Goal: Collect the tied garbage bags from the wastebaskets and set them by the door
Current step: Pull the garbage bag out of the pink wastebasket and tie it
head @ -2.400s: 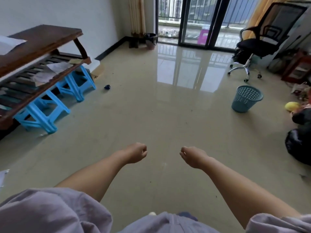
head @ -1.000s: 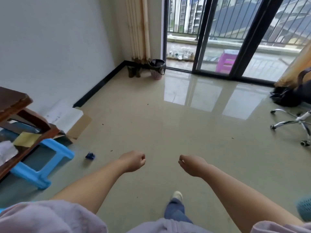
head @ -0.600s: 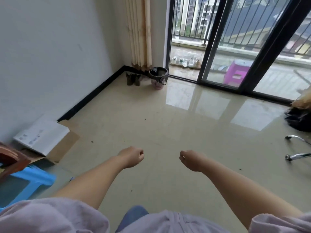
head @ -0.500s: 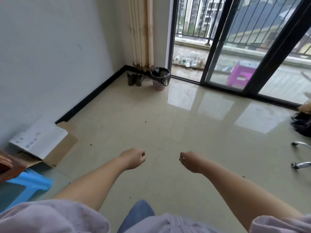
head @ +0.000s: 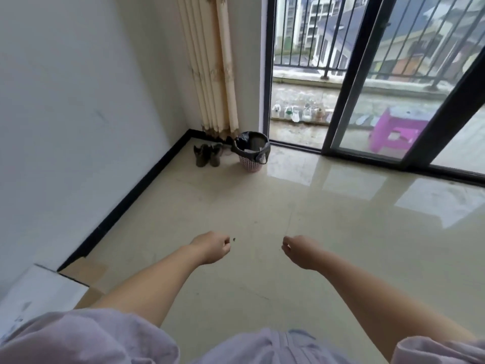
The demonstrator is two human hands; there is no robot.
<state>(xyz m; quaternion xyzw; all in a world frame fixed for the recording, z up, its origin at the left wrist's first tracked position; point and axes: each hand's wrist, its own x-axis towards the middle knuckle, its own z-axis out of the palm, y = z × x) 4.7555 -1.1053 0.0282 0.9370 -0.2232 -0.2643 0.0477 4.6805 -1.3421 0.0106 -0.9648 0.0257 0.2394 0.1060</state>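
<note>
A small pink wastebasket (head: 250, 164) stands in the far corner by the sliding glass door (head: 372, 74). A black garbage bag (head: 245, 145) lines it, its edge folded over the rim; I cannot tell whether it is tied. My left hand (head: 212, 246) and my right hand (head: 300, 250) hang in front of me over the bare tiled floor, well short of the basket. Both hands are loosely curled and hold nothing.
A pair of dark shoes (head: 207, 155) sits left of the basket under a beige curtain (head: 212, 64). A white wall with black skirting runs along the left. A cardboard box (head: 52, 290) lies at the near left. A magenta stool (head: 396, 130) stands outside on the balcony.
The view has advanced across the room toward the corner; the pink basket has grown larger. The wooden rack, blue stools, teal basket and office chair have dropped out of view. Both hands stay empty.
</note>
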